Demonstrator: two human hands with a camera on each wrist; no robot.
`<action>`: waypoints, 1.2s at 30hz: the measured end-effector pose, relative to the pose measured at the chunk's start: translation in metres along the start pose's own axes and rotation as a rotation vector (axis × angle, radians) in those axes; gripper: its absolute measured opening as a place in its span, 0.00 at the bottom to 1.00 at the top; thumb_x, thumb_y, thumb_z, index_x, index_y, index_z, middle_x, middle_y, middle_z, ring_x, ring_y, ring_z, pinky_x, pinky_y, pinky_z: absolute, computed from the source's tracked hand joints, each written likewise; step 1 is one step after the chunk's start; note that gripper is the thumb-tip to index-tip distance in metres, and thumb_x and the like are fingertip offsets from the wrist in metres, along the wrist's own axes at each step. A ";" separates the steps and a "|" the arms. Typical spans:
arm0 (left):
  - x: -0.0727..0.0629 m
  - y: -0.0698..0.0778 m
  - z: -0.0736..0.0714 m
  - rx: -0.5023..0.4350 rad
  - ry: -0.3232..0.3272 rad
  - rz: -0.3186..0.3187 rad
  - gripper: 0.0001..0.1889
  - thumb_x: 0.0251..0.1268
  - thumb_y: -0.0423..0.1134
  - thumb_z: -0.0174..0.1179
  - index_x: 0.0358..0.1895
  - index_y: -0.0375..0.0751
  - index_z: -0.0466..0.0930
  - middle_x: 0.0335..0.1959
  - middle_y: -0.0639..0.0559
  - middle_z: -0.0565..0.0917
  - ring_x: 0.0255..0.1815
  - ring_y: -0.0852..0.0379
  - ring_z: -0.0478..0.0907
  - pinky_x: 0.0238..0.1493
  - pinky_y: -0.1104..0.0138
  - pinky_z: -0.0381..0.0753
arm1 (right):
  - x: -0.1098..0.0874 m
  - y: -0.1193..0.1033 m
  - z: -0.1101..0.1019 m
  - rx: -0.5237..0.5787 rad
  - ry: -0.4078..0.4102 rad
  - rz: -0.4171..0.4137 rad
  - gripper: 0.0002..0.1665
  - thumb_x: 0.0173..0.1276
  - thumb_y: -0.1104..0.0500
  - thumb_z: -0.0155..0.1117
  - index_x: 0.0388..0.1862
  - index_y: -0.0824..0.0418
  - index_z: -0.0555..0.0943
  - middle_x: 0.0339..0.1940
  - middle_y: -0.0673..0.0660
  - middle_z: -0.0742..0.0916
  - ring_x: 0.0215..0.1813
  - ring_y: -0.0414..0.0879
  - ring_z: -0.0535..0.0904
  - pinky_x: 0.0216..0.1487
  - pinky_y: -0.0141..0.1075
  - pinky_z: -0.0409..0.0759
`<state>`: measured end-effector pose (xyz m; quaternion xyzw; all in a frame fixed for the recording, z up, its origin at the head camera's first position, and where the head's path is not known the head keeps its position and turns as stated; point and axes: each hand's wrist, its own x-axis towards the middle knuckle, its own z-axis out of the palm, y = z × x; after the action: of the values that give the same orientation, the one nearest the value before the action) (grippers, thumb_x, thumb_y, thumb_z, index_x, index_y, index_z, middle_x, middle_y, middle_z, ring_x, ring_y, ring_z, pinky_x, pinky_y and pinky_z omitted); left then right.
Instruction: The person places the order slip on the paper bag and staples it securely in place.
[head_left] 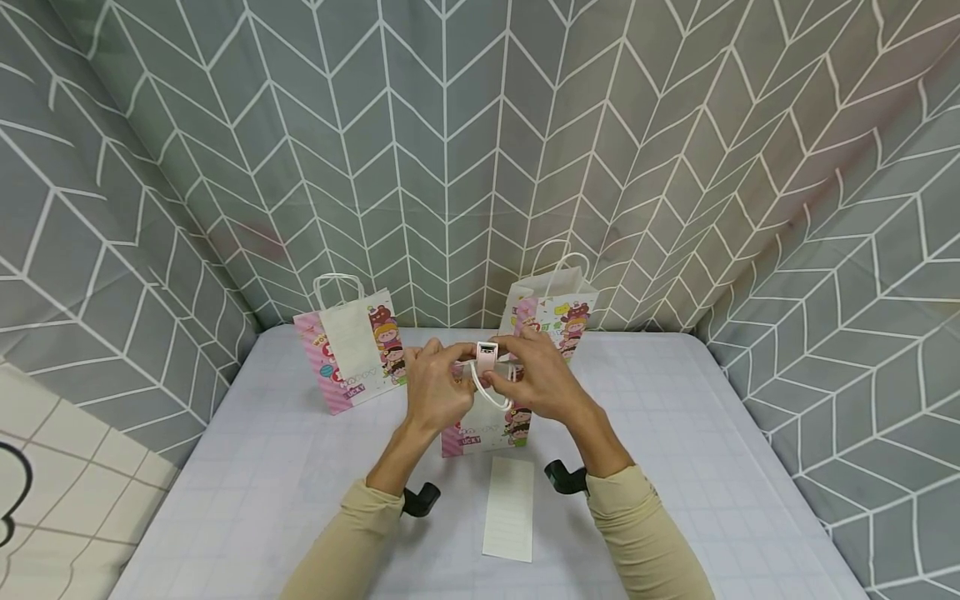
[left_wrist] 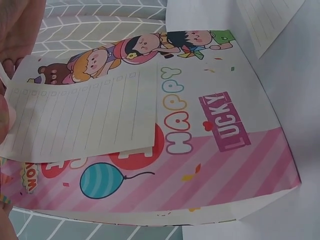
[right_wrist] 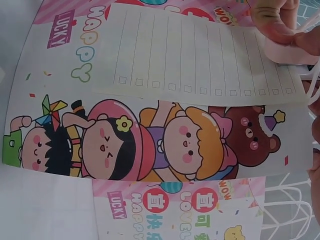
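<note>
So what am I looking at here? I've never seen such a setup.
No robot here, just a person's left hand and right hand. The wide picture comes from a camera worn on the head; the two close-ups, from one on each wrist. On the table are a front bag, a left bag and a right bag. A lined sheet lies against the front bag, and a loose sheet lies nearer the person. Both hands hold a small pink thing, perhaps a stapler, at the front bag's top.
</note>
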<state>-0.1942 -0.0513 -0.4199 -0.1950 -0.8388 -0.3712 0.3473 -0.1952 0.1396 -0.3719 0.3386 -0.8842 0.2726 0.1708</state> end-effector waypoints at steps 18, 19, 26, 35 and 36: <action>-0.002 -0.002 0.002 -0.006 0.008 -0.002 0.19 0.42 0.38 0.76 0.43 0.43 0.90 0.33 0.52 0.91 0.24 0.59 0.60 0.40 0.55 0.57 | 0.001 0.000 -0.001 -0.005 -0.010 -0.008 0.23 0.64 0.50 0.73 0.55 0.58 0.84 0.41 0.52 0.91 0.67 0.59 0.76 0.72 0.57 0.63; -0.002 -0.002 0.002 -0.009 0.008 -0.003 0.19 0.42 0.38 0.76 0.43 0.43 0.90 0.33 0.52 0.90 0.24 0.59 0.60 0.40 0.55 0.57 | 0.001 0.000 -0.001 -0.006 -0.009 -0.009 0.23 0.64 0.50 0.74 0.54 0.58 0.84 0.41 0.52 0.91 0.67 0.59 0.77 0.72 0.56 0.63; -0.002 -0.002 -0.001 -0.035 -0.056 -0.034 0.20 0.46 0.41 0.78 0.46 0.45 0.89 0.35 0.52 0.90 0.27 0.59 0.61 0.42 0.56 0.56 | 0.000 0.001 -0.002 0.006 -0.004 0.005 0.23 0.64 0.48 0.74 0.55 0.56 0.84 0.44 0.50 0.90 0.50 0.53 0.80 0.56 0.48 0.75; -0.006 -0.016 -0.014 -0.121 -0.228 -0.101 0.36 0.52 0.49 0.78 0.66 0.51 0.75 0.48 0.56 0.88 0.41 0.58 0.72 0.52 0.54 0.58 | -0.001 0.002 -0.001 -0.014 0.016 0.003 0.24 0.64 0.49 0.73 0.56 0.56 0.84 0.42 0.50 0.90 0.43 0.50 0.76 0.49 0.46 0.74; -0.008 -0.019 -0.015 -0.121 -0.231 -0.121 0.38 0.53 0.48 0.78 0.68 0.51 0.72 0.48 0.55 0.88 0.41 0.58 0.73 0.52 0.54 0.58 | -0.001 0.002 -0.001 -0.017 0.020 0.003 0.24 0.64 0.49 0.73 0.56 0.57 0.84 0.42 0.50 0.89 0.41 0.50 0.75 0.46 0.45 0.74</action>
<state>-0.1929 -0.0752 -0.4279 -0.2061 -0.8594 -0.4165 0.2132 -0.1959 0.1418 -0.3721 0.3329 -0.8852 0.2690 0.1822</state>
